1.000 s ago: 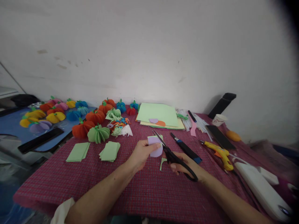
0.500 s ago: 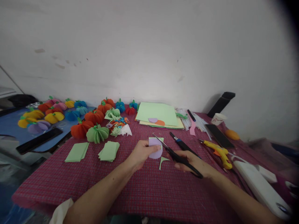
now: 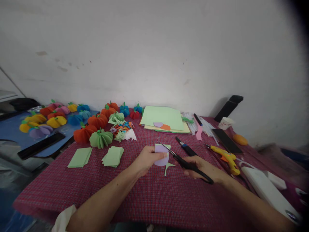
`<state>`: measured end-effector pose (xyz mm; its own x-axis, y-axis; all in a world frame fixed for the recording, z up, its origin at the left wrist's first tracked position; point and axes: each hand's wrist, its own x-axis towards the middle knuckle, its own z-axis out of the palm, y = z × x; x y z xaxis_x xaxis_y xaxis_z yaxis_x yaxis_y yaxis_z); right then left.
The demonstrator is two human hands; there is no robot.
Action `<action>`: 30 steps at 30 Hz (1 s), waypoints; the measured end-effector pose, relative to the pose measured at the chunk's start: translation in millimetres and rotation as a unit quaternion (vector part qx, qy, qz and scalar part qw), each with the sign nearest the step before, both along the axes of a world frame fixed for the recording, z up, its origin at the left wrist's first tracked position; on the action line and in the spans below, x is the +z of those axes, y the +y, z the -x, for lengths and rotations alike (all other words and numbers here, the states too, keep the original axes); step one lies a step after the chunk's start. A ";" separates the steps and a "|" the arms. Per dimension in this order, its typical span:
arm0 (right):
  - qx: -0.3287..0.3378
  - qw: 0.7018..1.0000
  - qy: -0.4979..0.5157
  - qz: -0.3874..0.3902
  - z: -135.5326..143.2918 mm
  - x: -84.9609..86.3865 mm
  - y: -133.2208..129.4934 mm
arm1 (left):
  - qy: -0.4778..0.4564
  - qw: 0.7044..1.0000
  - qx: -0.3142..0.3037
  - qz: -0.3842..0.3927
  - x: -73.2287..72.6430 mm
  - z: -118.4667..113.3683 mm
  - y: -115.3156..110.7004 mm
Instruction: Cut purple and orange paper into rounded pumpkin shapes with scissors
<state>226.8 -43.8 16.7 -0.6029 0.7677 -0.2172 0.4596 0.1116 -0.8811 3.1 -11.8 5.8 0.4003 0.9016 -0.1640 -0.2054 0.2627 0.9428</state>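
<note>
My left hand (image 3: pixel 147 160) pinches a rounded purple paper template (image 3: pixel 160 149) lying against light green paper (image 3: pixel 168 146), whose edge shows past the purple. Black-handled scissors (image 3: pixel 185 163) are in my right hand (image 3: pixel 199 166), their blades reaching across the upper right of the papers. Just below the blades a curved green offcut (image 3: pixel 167 167) lies on the checked tablecloth (image 3: pixel 154 199). To the left of my left hand are two stacks of green paper, one nearer (image 3: pixel 113 156) and one farther (image 3: pixel 79 157).
Paper pumpkins (image 3: pixel 98 121) crowd the back left beside a pile of scraps (image 3: pixel 123 129). Large green sheets (image 3: pixel 163 116) lie against the wall. At right are a box cutter (image 3: pixel 185 146), a yellow glue gun (image 3: pixel 225 158), a phone (image 3: pixel 227 140) and a paper cup (image 3: pixel 225 123).
Both hands have shifted slightly right with the papers and the scissors. The offcut and the stacks stay in place.
</note>
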 end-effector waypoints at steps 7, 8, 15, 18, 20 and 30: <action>0.019 0.999 -0.023 -0.045 -2.5 11.2 0.9 | 0.013 1.000 -0.018 -0.005 2.3 1.1 -1.7; 0.025 0.998 -0.026 -0.047 -3.4 13.3 1.1 | 0.018 1.000 -0.021 -0.005 2.4 1.4 -1.8; 0.048 0.996 -0.051 -0.052 -11.2 24.5 2.3 | 0.057 0.997 -0.056 -0.015 1.8 3.1 -0.9; 0.050 0.997 -0.048 -0.035 -15.5 20.0 3.0 | 0.067 0.996 -0.060 -0.014 2.1 3.1 -0.9; 0.047 0.998 -0.043 -0.011 -17.9 14.3 3.6 | 0.068 0.996 -0.061 -0.014 1.9 3.0 -1.2; 0.069 0.997 -0.037 -0.017 -15.1 23.4 2.6 | 0.059 0.993 -0.101 -0.025 -2.3 6.3 0.2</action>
